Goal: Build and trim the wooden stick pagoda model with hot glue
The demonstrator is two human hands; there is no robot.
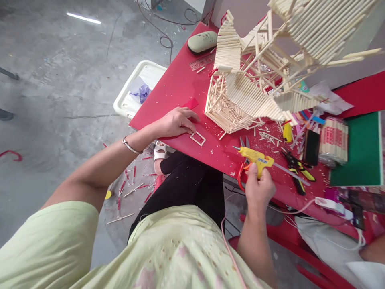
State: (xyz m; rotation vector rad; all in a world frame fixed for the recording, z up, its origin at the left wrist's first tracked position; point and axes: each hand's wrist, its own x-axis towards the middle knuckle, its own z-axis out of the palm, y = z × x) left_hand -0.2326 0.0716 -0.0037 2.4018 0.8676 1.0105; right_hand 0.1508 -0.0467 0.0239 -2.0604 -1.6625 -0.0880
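A small rectangular frame of thin wooden sticks lies flat on the red table near its front edge. My left hand rests beside it, fingers bent, with thumb and finger closed at its upper left corner. My right hand grips a yellow hot glue gun, whose nozzle points left, toward the frame. A clear glue stick protrudes from the gun's back. Partly hidden under the gun are scissors with orange-red handles. A large model built of wooden sticks stands behind the frame.
On the red table are a glasses case, pliers, bundled sticks, a green board and scraps. The gun's cord hangs across my front. A power strip and another person's arm are at right.
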